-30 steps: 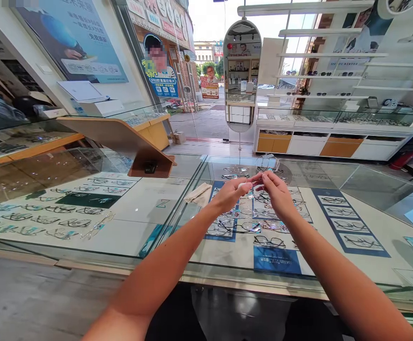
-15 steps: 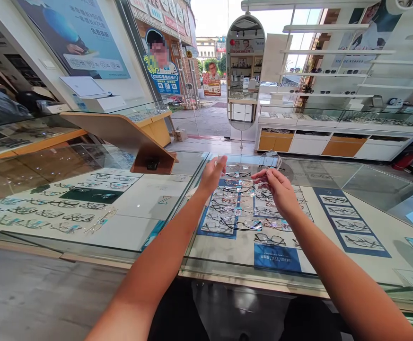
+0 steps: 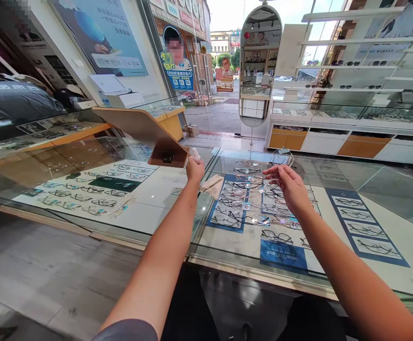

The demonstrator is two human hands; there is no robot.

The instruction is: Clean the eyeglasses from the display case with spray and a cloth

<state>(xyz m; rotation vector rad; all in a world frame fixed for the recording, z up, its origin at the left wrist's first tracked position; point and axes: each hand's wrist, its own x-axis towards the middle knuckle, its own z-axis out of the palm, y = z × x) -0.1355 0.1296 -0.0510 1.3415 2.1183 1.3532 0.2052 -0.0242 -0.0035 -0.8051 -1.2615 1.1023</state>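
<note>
My left hand (image 3: 195,166) is closed around a small white bottle (image 3: 195,154), beside the lower corner of the brown stand. Just right of it a beige cloth (image 3: 212,185) lies on the glass counter. My right hand (image 3: 289,184) is pinched above the rows of eyeglasses; thin frames seem to be at its fingertips, but I cannot make out exactly what it grips. Below, black-rimmed glasses (image 3: 276,237) sit by a blue card (image 3: 283,255), and several more pairs stand in rows between the hands.
A brown stand (image 3: 145,132) rises at the counter's left. An oval mirror (image 3: 260,66) stands behind. More glasses fill the left case (image 3: 149,189) and a blue strip (image 3: 369,227) at right. A person's dark sleeve (image 3: 18,99) shows far left.
My left hand has moved left, away from my right hand, and the white bottle now shows in it. The beige cloth has come into sight. The view has shifted left.
</note>
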